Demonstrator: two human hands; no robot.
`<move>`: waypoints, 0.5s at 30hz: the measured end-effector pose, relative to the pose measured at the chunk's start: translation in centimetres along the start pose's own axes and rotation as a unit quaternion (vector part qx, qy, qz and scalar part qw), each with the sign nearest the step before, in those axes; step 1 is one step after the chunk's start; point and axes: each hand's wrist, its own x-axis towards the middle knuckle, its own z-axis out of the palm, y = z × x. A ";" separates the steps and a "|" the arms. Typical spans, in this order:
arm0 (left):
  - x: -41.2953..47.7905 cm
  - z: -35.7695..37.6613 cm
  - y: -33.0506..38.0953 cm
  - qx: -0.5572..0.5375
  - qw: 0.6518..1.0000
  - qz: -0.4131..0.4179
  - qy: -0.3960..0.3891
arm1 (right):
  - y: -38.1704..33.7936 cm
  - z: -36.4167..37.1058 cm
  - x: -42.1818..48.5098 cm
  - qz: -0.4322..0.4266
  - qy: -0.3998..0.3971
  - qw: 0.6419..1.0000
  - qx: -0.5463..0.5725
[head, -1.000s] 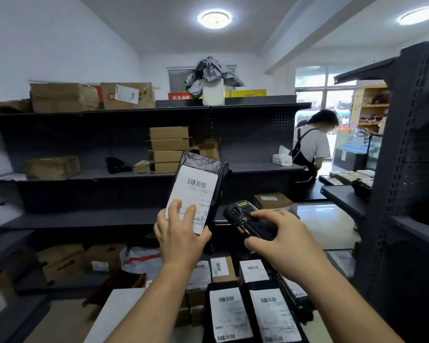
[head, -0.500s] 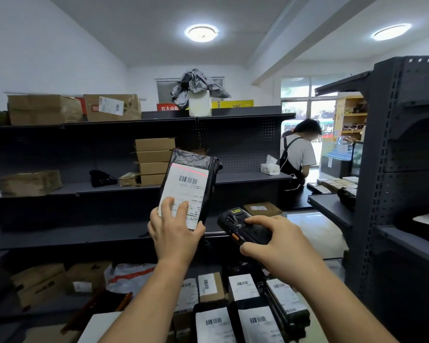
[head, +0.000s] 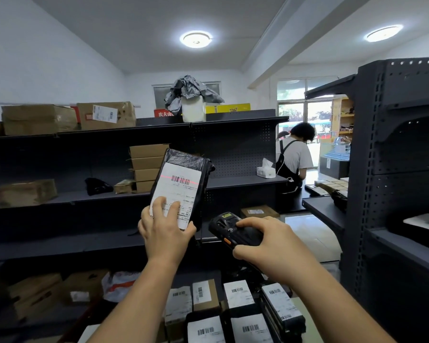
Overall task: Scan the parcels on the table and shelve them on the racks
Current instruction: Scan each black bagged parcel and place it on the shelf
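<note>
1. Head view, centre of frame: the left hand (head: 164, 233) grips the lower end of a black parcel (head: 201, 174) and holds it upright in the air, above the table stock and in front of the rack (head: 84, 196). Its fingers are curled round the bag and lie on the white label (head: 169, 194).
2. Head view, just right of that: the right hand (head: 270, 246) is clenched round a black scanner (head: 233, 233), whose nose points up and left at the label. One finger lies along its top and the thumb sits by the orange side button (head: 227, 241).
3. What has changed: a second ago no beam showed, and half a second ago a red line sat on the label's top edge. Now the red line (head: 196, 182) runs straight across the barcode (head: 180, 180).
4. Meaning: the scan of this parcel is likely being read right now. Whether it has registered cannot be told, since the scanner's screen is not visible.
5. Head view, bottom of frame: more labelled parcels (head: 238, 295) lie packed together, unscanned as far as one can judge, so the task looks early.
6. Next, the held parcel needs a place on the rack; the middle shelf has bare room left of the stacked boxes (head: 146, 167).
</note>
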 end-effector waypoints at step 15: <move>-3.8 -3.4 1.6 0.025 0.999 -0.016 -0.022 | 2.8 -0.6 -2.3 -0.018 -0.006 0.999 0.033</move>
